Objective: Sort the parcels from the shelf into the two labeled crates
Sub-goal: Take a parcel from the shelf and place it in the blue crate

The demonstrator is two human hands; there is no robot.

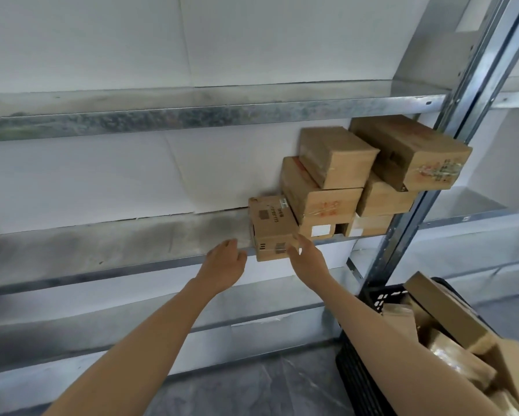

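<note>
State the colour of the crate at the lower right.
The crate is black, seen best in the head view.

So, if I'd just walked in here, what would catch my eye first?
The pile of brown parcels crammed into the right end of the metal shelf stands out first, with one small parcel just left of it. Both bare hands reach for that one: the right hand touches its front right corner, the left hand hovers beside its left side. At bottom right, a black crate already holds parcels.
</note>
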